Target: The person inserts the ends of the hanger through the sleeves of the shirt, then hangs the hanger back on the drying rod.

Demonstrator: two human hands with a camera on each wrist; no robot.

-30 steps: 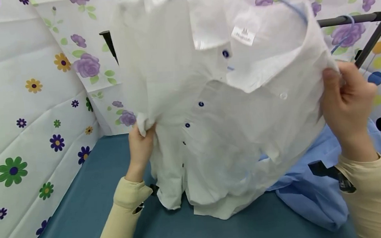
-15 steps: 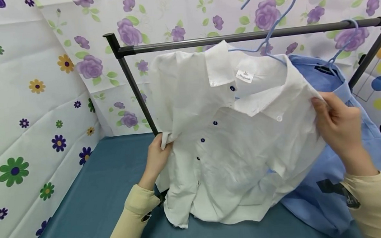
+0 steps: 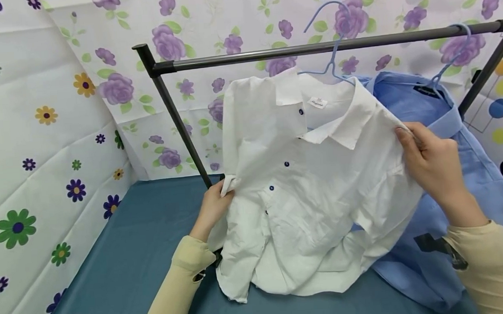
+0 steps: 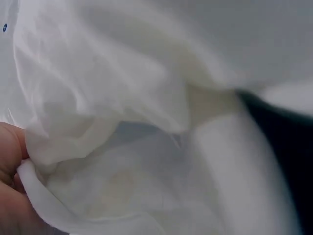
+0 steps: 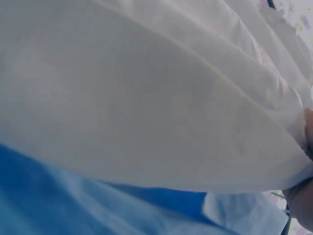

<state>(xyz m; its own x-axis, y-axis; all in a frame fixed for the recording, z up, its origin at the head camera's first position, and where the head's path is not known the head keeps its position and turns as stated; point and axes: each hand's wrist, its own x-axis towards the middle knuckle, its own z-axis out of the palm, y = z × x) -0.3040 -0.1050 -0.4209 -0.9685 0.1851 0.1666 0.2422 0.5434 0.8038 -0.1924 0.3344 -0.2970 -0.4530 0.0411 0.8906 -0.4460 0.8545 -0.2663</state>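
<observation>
A white button-up shirt (image 3: 321, 191) with dark buttons hangs on a blue wire hanger (image 3: 333, 53), its collar spread and a white label inside the neck. My left hand (image 3: 214, 204) pinches the shirt's left-hand edge at a sleeve cuff; the left wrist view shows thumb and finger on the folded white cloth (image 4: 88, 98). With thumb and fingers, my right hand (image 3: 433, 161) grips the shoulder on the other side. In the right wrist view the white cloth (image 5: 146, 107) covers most of the picture. The hanger's hook rises above the rail, and its stem crosses the rail in the head view.
A dark metal rail (image 3: 246, 57) on a stand spans the back. A light blue shirt (image 3: 483, 173) hangs from it at right on a second blue hanger (image 3: 455, 56). Below lies a blue-green tabletop (image 3: 124, 258); flowered sheets (image 3: 33, 154) line the sides.
The white shirt has moved down and away, uncovering the rail and blue shirt. The hanger's hook has lowered to the rail's height. Both hands keep their hold on the cloth.
</observation>
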